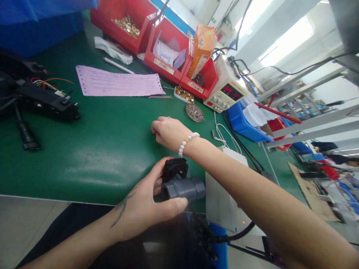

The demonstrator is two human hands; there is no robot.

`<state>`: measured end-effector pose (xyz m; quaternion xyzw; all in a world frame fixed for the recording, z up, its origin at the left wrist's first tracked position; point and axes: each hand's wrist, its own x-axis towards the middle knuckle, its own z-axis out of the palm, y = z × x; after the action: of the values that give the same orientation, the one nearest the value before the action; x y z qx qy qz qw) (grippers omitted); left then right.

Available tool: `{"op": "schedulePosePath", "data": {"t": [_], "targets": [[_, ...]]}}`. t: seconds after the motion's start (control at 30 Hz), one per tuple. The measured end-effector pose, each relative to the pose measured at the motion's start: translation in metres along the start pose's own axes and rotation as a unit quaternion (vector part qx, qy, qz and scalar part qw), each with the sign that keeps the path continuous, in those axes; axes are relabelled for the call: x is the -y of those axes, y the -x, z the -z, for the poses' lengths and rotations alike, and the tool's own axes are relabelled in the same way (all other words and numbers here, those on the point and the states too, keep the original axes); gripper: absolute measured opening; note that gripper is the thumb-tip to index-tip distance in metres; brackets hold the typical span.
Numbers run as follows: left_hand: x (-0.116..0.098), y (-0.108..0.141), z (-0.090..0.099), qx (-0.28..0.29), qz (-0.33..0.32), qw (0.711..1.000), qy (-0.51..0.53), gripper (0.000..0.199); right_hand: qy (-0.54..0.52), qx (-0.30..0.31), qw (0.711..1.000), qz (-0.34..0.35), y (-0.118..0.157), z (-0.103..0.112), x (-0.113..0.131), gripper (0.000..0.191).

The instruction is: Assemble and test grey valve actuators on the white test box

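My left hand (148, 203) is closed around a grey plastic valve body (185, 189) with a black housing (175, 169) joined to its far side. The fingers go behind the housing, and the thumb lies along the near side of the grey pipe part. Just beyond, my right hand (171, 132), with a bead bracelet at the wrist, is over the green table (112, 149). Its fingers are curled in, and whatever they hold is hidden. A round dish of small screws (195, 113) and a small tray of brass parts (184, 95) stand past the right hand.
Red bins (165, 69) line the back, beside a power supply (226, 89) with a lit display. A pink printed sheet (120, 83) lies near a wrench (160, 97). Black wired units (47, 99) sit at left. A pale metal box (224, 201) with cables is at right.
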<state>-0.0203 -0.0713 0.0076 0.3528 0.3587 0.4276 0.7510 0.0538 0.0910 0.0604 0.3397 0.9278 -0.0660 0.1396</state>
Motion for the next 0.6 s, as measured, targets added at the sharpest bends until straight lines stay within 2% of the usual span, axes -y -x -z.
{"op": "schedulePosePath", "data": {"t": [0.07,0.13,0.17,0.27,0.33,0.4,0.47,0.6], "targets": [[-0.001,0.0,-0.001,-0.002,-0.001,1.0,0.004,0.081,-0.031,-0.012,0.999,0.004,0.013,0.007,-0.003,0.02],[-0.003,0.001,-0.002,-0.005,0.001,1.0,0.003,0.08,-0.136,-0.022,0.99,0.007,0.033,0.015,-0.007,0.019],[-0.004,0.002,-0.002,-0.006,0.003,1.0,0.001,0.08,-0.214,-0.028,0.976,0.009,0.045,0.018,-0.009,0.018],[-0.009,0.003,-0.003,-0.01,0.013,1.0,-0.005,0.081,-0.414,-0.038,0.909,0.013,0.083,0.025,-0.013,0.012],[-0.01,0.003,-0.003,-0.011,0.023,1.0,-0.004,0.082,-0.426,-0.037,0.904,0.024,0.103,0.025,-0.014,0.009],[-0.008,0.003,-0.002,-0.008,0.027,1.0,0.002,0.083,-0.382,-0.04,0.922,0.047,0.115,0.023,-0.013,0.009],[-0.006,0.003,-0.001,-0.002,0.023,1.0,0.011,0.085,-0.34,-0.047,0.936,0.078,0.12,0.019,-0.012,0.011],[-0.003,0.003,0.0,-0.005,0.014,1.0,0.011,0.084,-0.31,-0.05,0.944,0.104,0.118,0.011,-0.012,0.015]]}}
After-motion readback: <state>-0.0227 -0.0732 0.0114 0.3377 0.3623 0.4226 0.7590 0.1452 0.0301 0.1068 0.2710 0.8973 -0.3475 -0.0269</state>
